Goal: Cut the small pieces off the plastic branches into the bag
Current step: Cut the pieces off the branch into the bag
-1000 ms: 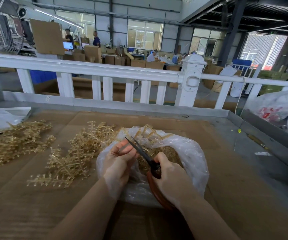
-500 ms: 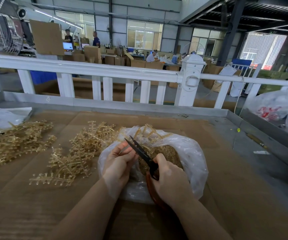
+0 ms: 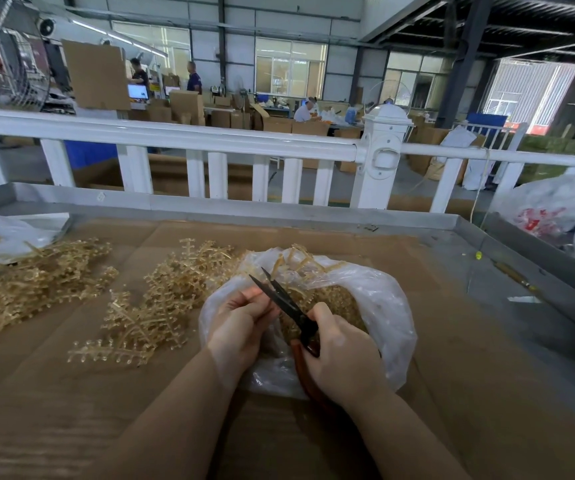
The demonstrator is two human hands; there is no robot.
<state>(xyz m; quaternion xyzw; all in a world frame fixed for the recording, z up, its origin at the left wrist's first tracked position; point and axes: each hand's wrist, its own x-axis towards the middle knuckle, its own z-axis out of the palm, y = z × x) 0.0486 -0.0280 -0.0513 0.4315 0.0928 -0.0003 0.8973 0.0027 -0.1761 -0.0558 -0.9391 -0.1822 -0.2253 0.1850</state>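
While over bag (image 3: 376, 299), open scissors (image 3: 286, 303).

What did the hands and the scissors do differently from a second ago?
Almost nothing moved. The scissors opened their blades slightly wider over the bag. The right hand still grips them, the left hand still holds a branch, and the branch piles lie unchanged.

Hands (image 3: 289, 336) with scissors (image 3: 284, 301) over bag (image 3: 388, 306)
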